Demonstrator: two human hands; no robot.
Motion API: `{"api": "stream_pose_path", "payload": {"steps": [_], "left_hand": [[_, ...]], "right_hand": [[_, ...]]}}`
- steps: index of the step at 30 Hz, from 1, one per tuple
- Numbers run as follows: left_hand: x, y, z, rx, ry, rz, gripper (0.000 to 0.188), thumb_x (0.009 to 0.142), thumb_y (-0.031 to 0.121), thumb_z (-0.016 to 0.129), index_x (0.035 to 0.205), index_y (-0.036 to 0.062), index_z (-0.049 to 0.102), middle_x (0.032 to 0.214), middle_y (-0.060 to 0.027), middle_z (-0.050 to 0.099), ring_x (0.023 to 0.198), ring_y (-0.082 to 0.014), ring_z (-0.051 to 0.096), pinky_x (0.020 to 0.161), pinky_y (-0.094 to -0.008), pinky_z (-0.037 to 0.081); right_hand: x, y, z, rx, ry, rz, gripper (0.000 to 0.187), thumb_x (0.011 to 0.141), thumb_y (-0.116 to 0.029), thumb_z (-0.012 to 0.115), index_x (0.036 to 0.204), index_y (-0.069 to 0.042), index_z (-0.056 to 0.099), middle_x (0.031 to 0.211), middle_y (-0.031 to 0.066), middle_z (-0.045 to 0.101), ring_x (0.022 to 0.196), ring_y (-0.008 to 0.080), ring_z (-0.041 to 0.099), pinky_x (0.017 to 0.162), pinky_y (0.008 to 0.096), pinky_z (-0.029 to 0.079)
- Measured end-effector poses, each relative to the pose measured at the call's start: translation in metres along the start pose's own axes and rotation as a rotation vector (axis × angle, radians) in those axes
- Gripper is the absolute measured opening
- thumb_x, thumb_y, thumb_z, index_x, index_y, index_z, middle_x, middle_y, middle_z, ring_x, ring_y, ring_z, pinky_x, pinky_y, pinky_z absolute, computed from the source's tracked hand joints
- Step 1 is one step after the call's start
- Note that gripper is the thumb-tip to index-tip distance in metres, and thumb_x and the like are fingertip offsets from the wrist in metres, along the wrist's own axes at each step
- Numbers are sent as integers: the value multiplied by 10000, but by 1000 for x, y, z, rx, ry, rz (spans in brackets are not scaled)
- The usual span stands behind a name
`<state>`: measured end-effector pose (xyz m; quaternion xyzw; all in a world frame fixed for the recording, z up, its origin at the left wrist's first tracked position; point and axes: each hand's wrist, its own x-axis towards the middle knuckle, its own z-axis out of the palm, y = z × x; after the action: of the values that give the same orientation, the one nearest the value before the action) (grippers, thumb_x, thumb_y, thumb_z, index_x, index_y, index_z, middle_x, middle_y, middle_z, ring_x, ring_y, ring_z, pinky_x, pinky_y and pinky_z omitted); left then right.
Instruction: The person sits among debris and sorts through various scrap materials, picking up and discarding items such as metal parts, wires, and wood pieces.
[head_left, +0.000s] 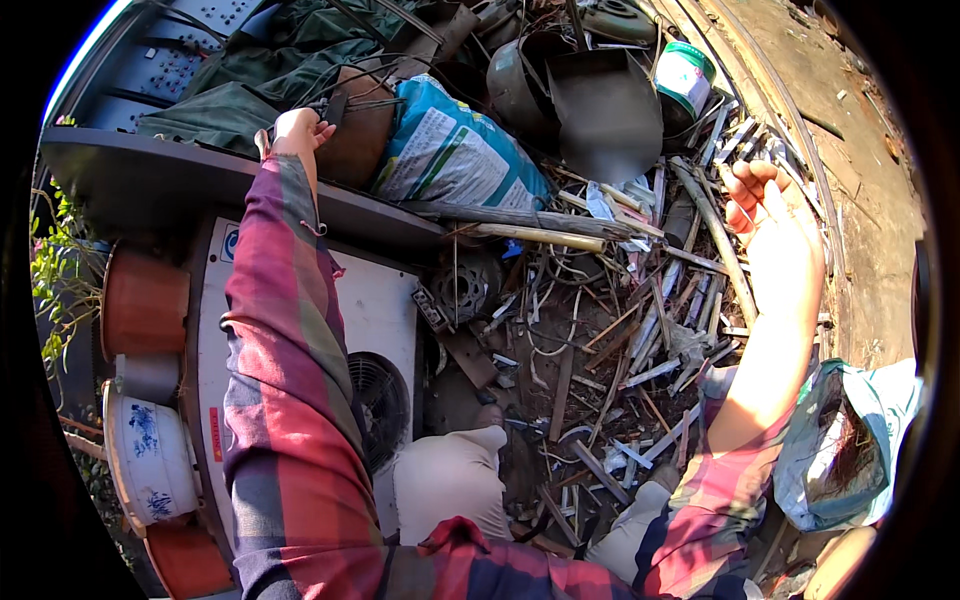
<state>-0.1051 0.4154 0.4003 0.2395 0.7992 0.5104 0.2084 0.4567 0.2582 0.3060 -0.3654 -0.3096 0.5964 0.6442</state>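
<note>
My left hand (298, 132) is stretched far forward over the edge of a dark ledge (250, 175), its fingers curled. Right at the fingertips are a small flat black piece (336, 108) and thin dark cables (372, 102); what the fingers hold is too small to make out. Behind them sits a rounded brown container (355, 140). My right hand (770, 205) is raised at the right, over a heap of wood scraps (700, 260). Its fingers are loosely bent and apart, and I see nothing in them.
A blue-and-white sack (455, 150) leans beside a dark metal pan (605, 115). A white-and-green bucket (684, 78) stands far right. Nearer are a fan-fitted white unit (400, 330), a plastic bag (850, 440), and flowerpots (145, 300) at the left. Sticks and debris cover the ground.
</note>
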Motion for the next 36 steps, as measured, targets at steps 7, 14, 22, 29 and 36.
{"api": "stream_pose_path", "payload": {"steps": [7,14,22,29,36], "left_hand": [[-126,-49,7,152,-336,262,342,864,43,634,1170,-53,515,931,-128,600,727,-176,609,629,-303,576],[-354,-149,-109,440,-854,158,482,873,51,625,1315,-35,453,1166,-90,606,647,-99,562,604,-244,500],[-516,-179,-209,965,-1184,816,368,796,94,675,1125,5,535,1094,-154,599,896,-325,631,732,-373,518],[-505,-230,-216,1251,-1170,778,416,786,163,679,1139,17,513,1004,-133,599,882,-308,598,753,-391,483],[-487,-239,-216,1163,-1191,769,448,778,169,681,1155,17,494,970,-139,576,872,-313,586,752,-407,466]], "right_hand": [[-7,7,-22,131,-228,-103,309,963,-119,483,1209,59,539,1147,161,610,1045,214,597,862,300,499],[-35,48,-39,-157,-282,-123,289,950,-99,505,1205,29,552,1133,133,619,1025,201,608,885,302,505],[-63,138,-58,-193,-378,331,255,908,-135,579,1139,-26,588,963,83,635,853,163,615,709,287,523],[-114,263,36,-316,-354,731,427,903,-137,570,1276,29,445,1085,131,575,963,230,588,724,363,519],[-113,374,68,-168,-4,705,321,904,-185,608,1130,-16,455,941,102,584,745,154,625,416,225,413]]}}
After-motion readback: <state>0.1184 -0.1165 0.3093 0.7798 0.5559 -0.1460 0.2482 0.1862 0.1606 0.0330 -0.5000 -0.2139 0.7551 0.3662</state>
